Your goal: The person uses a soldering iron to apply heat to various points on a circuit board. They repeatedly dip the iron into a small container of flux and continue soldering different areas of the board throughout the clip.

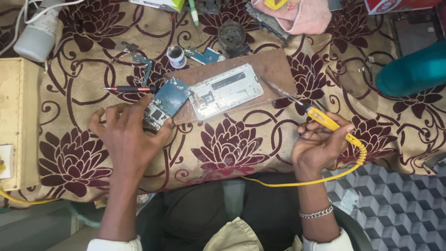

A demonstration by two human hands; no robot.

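My left hand (124, 135) grips a blue circuit board (165, 101) by its lower end, and the board's top rests on the edge of a brown wooden block (274, 65). An opened phone frame (226, 90), white and silver, lies on that block. My right hand (320, 143) holds a yellow-handled soldering iron (321, 117); its metal tip (272, 86) points up-left toward the right end of the phone frame. A yellow cord (325, 179) runs from the handle around my wrist and back toward my lap.
A red-and-black screwdriver (130, 88) lies left of the board. A small white pot (176, 56), blue board pieces (206, 56), a round black tin (232, 33), a pink cloth (304, 16), a white bottle (37, 35) and a teal object (411, 69) lie on the floral cloth (223, 153).
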